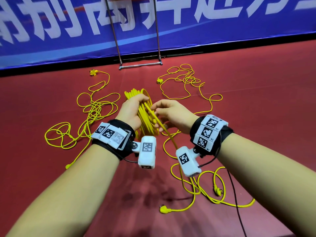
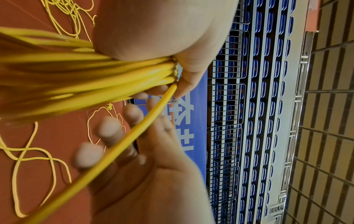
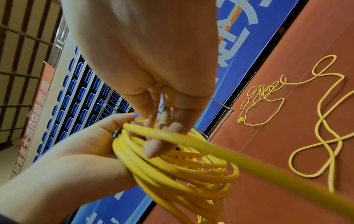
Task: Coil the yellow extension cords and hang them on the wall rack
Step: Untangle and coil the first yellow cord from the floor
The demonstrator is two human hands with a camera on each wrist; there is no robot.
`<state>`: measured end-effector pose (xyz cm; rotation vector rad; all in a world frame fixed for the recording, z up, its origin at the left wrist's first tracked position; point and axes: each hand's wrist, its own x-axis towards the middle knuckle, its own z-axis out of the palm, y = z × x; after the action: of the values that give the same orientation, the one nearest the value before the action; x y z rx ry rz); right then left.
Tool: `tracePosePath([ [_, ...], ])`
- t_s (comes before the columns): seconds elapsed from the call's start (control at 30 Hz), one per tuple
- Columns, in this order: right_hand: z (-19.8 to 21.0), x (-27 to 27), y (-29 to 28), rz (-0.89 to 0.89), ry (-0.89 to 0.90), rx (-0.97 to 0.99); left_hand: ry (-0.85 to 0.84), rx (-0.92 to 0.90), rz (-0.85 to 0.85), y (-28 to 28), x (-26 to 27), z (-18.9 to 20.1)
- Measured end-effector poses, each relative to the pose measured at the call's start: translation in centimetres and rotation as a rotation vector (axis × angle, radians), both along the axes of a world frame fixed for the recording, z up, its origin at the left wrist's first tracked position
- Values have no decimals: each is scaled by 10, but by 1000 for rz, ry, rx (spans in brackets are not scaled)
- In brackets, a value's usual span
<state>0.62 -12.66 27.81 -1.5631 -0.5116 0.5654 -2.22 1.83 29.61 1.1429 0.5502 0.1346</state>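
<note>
While left hand [image 1: 130,111] grips coil [image 1: 145,117], right hand [image 1: 172,115] feeds strand [image 1: 159,122].

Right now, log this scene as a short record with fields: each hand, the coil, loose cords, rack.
left hand: grips the coil, fingers curled round its loops
right hand: holds the free strand and leads it to the coil
coil: many yellow loops, held upright above the floor
loose cords: tangled on the red floor, one at left, one at far right
rack: metal frame by the blue banner, no cord on the part in view
</note>
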Motion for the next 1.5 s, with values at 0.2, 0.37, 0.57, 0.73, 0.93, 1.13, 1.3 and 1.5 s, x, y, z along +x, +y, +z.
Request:
tracePosePath([
  [0.2, -32, 14, -9, 46, -469, -358, -16, 63, -43, -11, -1, 5],
  [0.37, -36, 21, -17, 91, -636, -478, -14, 59, -43, -13, 1, 3],
  [0.57, -33, 11, -14, 180, -594, -416, 22, 33, -35, -6, 4, -2],
  [0.73, -26, 9, -9, 116, -398, -258, 38, 58, -84, -6, 5, -6],
  [0.93, -15, 6, -11, 146, -159, -166, 18, 32, -55, -7, 11, -12],
  [1.13, -16, -1, -7, 204, -172, -142, -10, 65, -18, -2, 12, -15],
  [1.3, -6, -2, -4, 145, -113, -81, -28, 91, -199, -8, 1, -17],
  [1.5, -1, -4, -8, 137, -85, -92, -31, 107, -184, -17, -1, -16],
])
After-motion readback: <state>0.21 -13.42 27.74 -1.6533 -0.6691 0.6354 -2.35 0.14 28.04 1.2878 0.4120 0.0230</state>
